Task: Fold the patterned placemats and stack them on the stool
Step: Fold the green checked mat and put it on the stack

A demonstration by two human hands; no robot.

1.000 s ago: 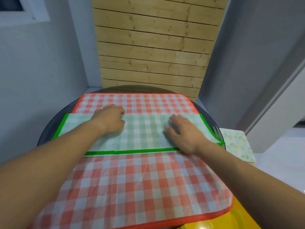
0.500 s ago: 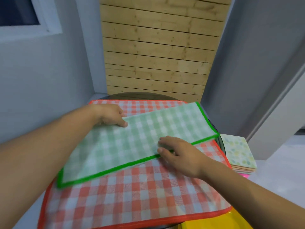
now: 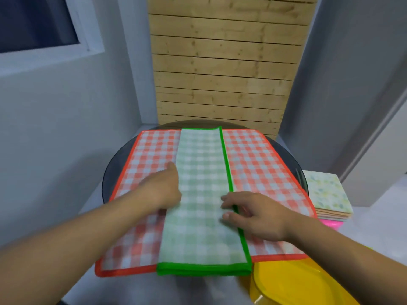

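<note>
A green checked placemat (image 3: 201, 194), folded in half into a long strip with a green border, lies lengthwise away from me on top of a flat red checked placemat (image 3: 259, 168). My left hand (image 3: 161, 188) rests at the strip's left folded edge, fingers against the cloth. My right hand (image 3: 253, 213) lies with spread fingers on the strip's right bordered edge. To the right, a stack of folded placemats (image 3: 328, 194) with a pale leafy pattern on top sits on a pink stool (image 3: 330, 224).
The mats lie on a round dark glass table (image 3: 108, 179). A yellow plastic object (image 3: 293, 285) sits at the near right. A wooden slat panel (image 3: 220, 73) and grey walls stand behind; a window is at the upper left.
The green strip has turned from lying crosswise to lying lengthwise away from me. Both hands moved with it, the left to its left edge, the right to its right edge.
</note>
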